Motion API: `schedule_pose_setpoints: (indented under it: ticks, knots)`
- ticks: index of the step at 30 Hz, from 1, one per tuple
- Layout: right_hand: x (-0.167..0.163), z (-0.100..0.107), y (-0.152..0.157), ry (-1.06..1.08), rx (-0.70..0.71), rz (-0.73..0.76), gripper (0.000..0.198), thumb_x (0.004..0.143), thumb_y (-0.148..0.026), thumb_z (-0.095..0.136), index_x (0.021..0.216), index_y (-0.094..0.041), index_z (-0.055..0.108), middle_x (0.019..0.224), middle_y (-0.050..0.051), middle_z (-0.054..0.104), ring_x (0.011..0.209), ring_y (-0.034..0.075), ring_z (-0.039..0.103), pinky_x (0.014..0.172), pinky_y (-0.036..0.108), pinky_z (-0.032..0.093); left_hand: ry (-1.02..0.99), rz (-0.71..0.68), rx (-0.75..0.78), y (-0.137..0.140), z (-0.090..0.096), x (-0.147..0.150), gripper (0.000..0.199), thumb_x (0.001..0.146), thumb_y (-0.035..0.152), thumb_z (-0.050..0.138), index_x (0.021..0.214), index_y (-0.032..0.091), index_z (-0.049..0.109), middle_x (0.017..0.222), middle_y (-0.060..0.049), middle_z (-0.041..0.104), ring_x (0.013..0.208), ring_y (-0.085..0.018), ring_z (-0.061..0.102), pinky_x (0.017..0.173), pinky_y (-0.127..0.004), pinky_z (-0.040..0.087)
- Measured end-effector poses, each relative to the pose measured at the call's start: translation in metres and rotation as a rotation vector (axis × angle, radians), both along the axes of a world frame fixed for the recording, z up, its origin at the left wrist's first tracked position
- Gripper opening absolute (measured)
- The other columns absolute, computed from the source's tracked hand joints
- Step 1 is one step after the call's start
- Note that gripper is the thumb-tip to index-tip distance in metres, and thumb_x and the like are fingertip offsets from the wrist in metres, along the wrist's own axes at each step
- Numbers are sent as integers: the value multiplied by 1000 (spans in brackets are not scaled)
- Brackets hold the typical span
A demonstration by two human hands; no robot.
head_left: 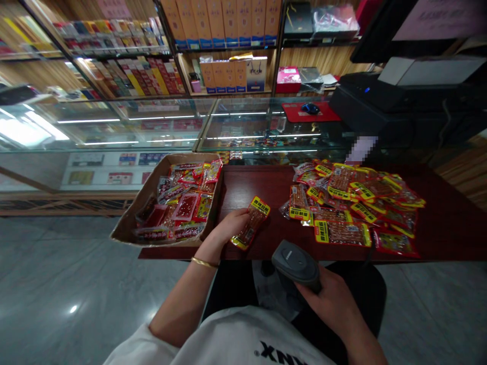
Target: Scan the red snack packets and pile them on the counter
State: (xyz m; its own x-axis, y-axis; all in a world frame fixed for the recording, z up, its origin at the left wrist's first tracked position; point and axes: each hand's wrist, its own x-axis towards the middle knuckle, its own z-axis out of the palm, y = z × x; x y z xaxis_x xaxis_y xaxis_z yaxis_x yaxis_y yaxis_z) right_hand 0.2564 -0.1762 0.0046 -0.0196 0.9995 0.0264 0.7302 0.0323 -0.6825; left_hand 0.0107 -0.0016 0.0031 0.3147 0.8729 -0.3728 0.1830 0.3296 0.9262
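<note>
My left hand [235,223] is closed on a yellow and red snack packet [254,219], held just above the dark red wooden counter [239,177]. In my right hand [337,299] is a dark grey barcode scanner [297,263], gripped by its handle in front of the counter's near edge. An open cardboard box [125,228] full of mixed snack packets stands to the left of my left hand. On the right, a loose heap of similar packets [342,232] lies spread over the counter.
Behind the counter runs a glass display case [243,124]. A red mouse pad [294,112] with a computer mouse [311,108] rests on it. Dark till equipment [384,111] stands at the back right. Shelves with boxes [228,23] line the wall.
</note>
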Motion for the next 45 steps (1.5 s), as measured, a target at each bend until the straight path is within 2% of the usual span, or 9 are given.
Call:
schedule_pose_setpoints:
  ticks: [4, 7, 14, 18, 23, 30, 37, 41, 45]
  knots:
    - [5, 2, -4, 97, 92, -50, 30, 84, -29, 62, 110, -19, 74, 103, 8, 81, 94, 26, 78, 84, 33, 60, -121, 6, -22, 5, 1, 23, 42, 79, 36, 67, 116, 16, 68, 100, -8, 77, 82, -21, 71, 72, -30, 54]
    - [15, 1, -13, 140, 152, -134, 25, 84, -29, 63, 104, -19, 75, 99, 8, 81, 90, 25, 78, 82, 31, 60, -163, -74, 123, 15, 9, 60, 40, 80, 32, 67, 117, 16, 69, 105, -8, 77, 86, -21, 71, 77, -30, 54]
    - [40, -8, -34, 219, 73, -280, 24, 88, -33, 64, 102, -19, 77, 97, 7, 81, 87, 24, 77, 81, 32, 60, 287, -383, 986, 50, 63, 207, 34, 95, 23, 54, 124, 27, 72, 114, -7, 76, 97, -21, 69, 88, -33, 51]
    - [46, -10, -36, 203, 86, -330, 23, 86, -35, 66, 98, -20, 78, 97, 8, 82, 87, 25, 78, 80, 32, 61, 584, -527, 1316, 70, 72, 292, 31, 96, 14, 49, 112, 16, 75, 107, -15, 75, 107, -27, 65, 100, -46, 44]
    - [48, -8, -36, 182, 129, -386, 18, 82, -35, 67, 90, -22, 78, 83, 4, 81, 73, 24, 77, 69, 29, 61, 810, -485, 1157, 82, 47, 341, 40, 98, 13, 40, 121, 18, 71, 123, -17, 68, 119, -31, 56, 102, -60, 39]
    - [53, -12, -36, 135, 91, -432, 22, 81, -38, 66, 91, -22, 78, 81, 5, 81, 71, 25, 77, 67, 31, 62, 790, -505, 1115, 70, 29, 362, 47, 100, 16, 33, 136, 24, 61, 138, -14, 58, 128, -33, 45, 100, -62, 39]
    - [55, -3, -36, 89, 93, -433, 23, 83, -43, 64, 83, -23, 76, 77, 4, 80, 65, 24, 76, 60, 29, 61, 694, -604, 1004, 69, 49, 365, 48, 96, 19, 42, 143, 23, 55, 150, -16, 50, 136, -40, 38, 103, -75, 31]
    - [56, -9, -39, 79, 130, -405, 27, 82, -49, 66, 83, -25, 77, 72, 4, 80, 62, 25, 76, 59, 30, 62, 649, -621, 1081, 62, 80, 294, 47, 99, 22, 41, 143, 24, 55, 157, -12, 44, 143, -38, 34, 110, -74, 26]
    - [54, -28, -30, 43, 129, -365, 29, 76, -54, 70, 75, -26, 78, 67, 5, 79, 59, 27, 76, 54, 30, 62, 577, -579, 1111, 42, 111, 156, 43, 100, 31, 43, 139, 25, 58, 152, -8, 52, 139, -30, 44, 114, -57, 33]
